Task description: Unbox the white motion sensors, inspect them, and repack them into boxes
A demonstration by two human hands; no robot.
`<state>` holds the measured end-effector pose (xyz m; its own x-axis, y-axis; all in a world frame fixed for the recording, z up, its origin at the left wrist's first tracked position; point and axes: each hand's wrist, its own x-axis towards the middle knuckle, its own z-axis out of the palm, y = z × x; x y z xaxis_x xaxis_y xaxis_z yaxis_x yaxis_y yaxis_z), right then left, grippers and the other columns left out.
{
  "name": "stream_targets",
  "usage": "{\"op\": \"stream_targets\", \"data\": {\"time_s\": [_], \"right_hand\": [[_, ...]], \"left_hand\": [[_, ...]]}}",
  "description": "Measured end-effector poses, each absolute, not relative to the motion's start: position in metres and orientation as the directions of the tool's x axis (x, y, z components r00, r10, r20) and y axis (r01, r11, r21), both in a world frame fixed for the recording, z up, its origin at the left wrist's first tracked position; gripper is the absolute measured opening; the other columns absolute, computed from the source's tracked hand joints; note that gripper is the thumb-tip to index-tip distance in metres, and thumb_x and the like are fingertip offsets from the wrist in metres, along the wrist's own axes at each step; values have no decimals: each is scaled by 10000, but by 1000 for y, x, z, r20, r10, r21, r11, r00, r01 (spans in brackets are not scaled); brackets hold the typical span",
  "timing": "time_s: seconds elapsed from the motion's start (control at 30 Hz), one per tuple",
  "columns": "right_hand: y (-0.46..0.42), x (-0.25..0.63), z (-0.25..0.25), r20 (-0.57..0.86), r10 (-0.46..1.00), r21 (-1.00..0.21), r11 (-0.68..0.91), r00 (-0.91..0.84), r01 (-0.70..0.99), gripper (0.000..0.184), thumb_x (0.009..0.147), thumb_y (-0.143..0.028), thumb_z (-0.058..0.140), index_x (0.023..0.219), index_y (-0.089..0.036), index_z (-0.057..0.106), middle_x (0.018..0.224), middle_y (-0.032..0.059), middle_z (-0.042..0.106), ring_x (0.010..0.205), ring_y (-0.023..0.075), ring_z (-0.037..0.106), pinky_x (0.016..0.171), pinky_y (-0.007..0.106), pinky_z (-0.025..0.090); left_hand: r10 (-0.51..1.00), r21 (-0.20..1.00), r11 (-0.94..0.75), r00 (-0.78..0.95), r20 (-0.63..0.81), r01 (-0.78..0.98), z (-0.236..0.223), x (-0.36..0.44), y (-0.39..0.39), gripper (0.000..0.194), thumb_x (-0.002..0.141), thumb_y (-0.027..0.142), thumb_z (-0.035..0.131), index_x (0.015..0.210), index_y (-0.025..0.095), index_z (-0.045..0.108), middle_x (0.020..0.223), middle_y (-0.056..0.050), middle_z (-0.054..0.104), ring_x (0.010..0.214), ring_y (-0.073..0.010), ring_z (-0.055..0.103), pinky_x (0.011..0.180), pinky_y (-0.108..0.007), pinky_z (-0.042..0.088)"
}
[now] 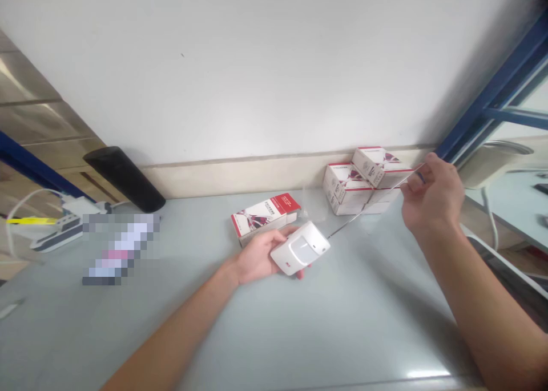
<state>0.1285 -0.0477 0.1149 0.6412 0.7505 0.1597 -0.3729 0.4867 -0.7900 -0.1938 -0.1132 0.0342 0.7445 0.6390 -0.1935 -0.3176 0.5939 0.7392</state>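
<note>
Our bare forearms [171, 345] reach over a pale grey tabletop [342, 328]. Our left hand [257, 257] closes around a white plastic motion sensor [299, 249], its rounded body and frosted lens window facing up, just in front of a red-and-white box [262, 215]. A thin metal antenna [368, 204] runs from the sensor's corner to our right hand [432, 194], whose fingertips [406, 188] pinch it near stacked boxes [363, 180].

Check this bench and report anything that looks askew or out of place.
The top box of the white-and-red stack sits tilted, lying crooked across the boxes below instead of squared on them. It stands at the back of the bench, against the wall. A pixelated patch further left hides whatever lies there.
</note>
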Motion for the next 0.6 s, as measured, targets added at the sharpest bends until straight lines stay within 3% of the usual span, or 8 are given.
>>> {"op": "stream_targets", "data": {"time_s": [0.4, 0.6], "right_hand": [[-49, 126, 112, 170, 736, -806, 487, 656, -337, 292, 756, -216, 743, 814, -241, 458, 659, -98, 470, 452, 56, 344, 414, 195, 238], [-48, 127, 110, 250, 708, -804, 532, 661, -266, 297, 777, -203, 723, 811, -248, 432, 621, -107, 454, 433, 64, 332, 404, 204, 218]], "left_hand": [[658, 740, 582, 730, -184, -338, 39, -189, -116, 508, 928, 282, 485, 1424, 221, 581, 1287, -157, 674, 999, -334, 710, 810, -465, 531], [647, 737, 586, 742, -176, -337, 39, -190, -115, 502, 933, 286, 484, 1419, 217, 594, 1306, -160, 668, 1014, -336, 708, 810, -459, 533]]}}
